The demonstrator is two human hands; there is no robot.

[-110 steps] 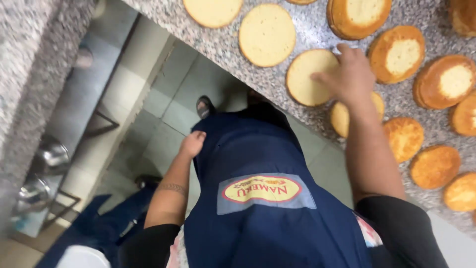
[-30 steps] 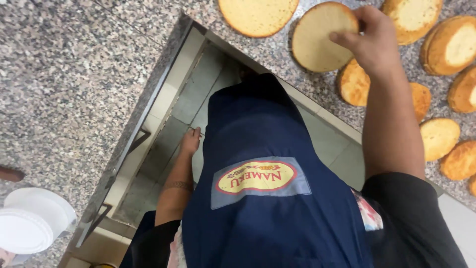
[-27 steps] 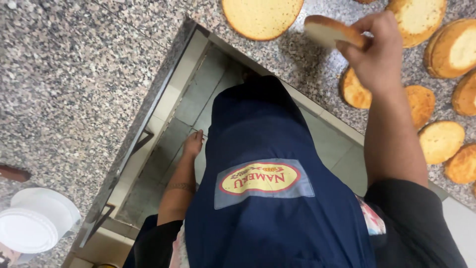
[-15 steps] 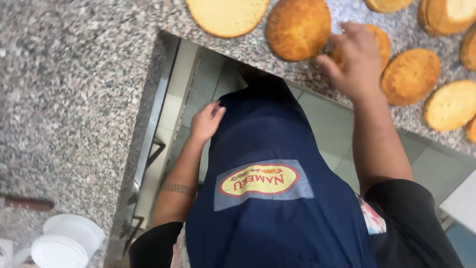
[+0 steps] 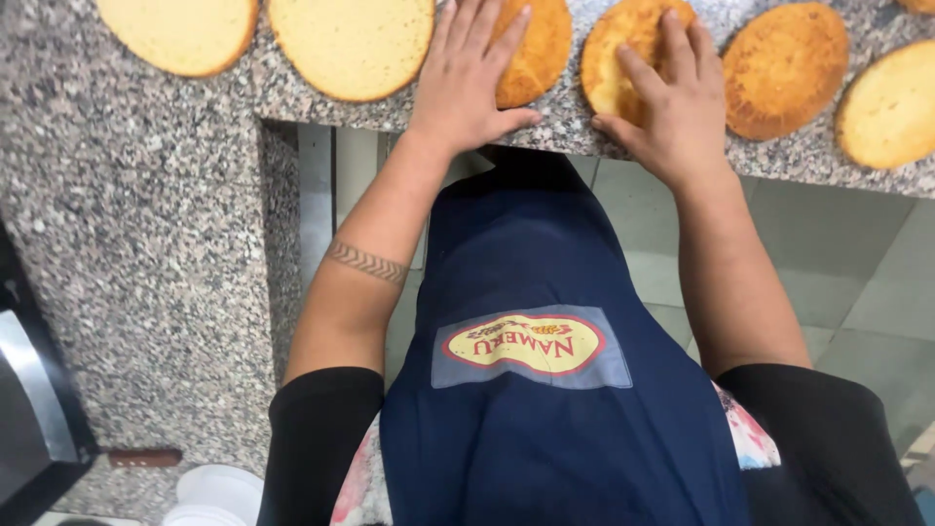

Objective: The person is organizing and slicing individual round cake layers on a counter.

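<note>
Golden cake rounds are lying under both hands, each hand flat and open, gripping nothing. Left hand (image 5: 467,83) is pressing on a browned round (image 5: 534,44); right hand (image 5: 672,102) is covering another (image 5: 614,58), both near the bench (image 5: 146,224) edge. A pale disc (image 5: 351,44) is sitting just left, two more rounds (image 5: 784,68) to the right. A blue apron (image 5: 545,390) is hanging below.

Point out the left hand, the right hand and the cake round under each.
left hand (image 5: 467,83), head view, back of the hand
right hand (image 5: 672,107), head view, back of the hand
left browned round (image 5: 541,54), head view, bare crust
right browned round (image 5: 614,58), head view, bare crust
</note>
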